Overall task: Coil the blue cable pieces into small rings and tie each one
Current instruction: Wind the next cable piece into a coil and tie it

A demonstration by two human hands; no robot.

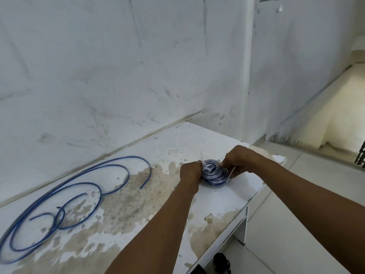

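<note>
A small ring of coiled blue cable [214, 173] sits between my two hands above the white worktop [162, 196]. My left hand [190, 173] grips the ring's left side, where a white tie [207, 168] crosses the coil. My right hand [240, 161] holds the ring's right side and pinches a thin white tie strip [231, 173] that sticks out below it. Loose blue cable pieces [65, 198] lie in wide open loops on the left part of the worktop, apart from both hands.
The worktop is stained brown and butts against a scuffed white wall [118, 76] behind. Its right edge [246, 206] drops to a tiled floor. A dark object [222, 263] lies on the floor below the edge.
</note>
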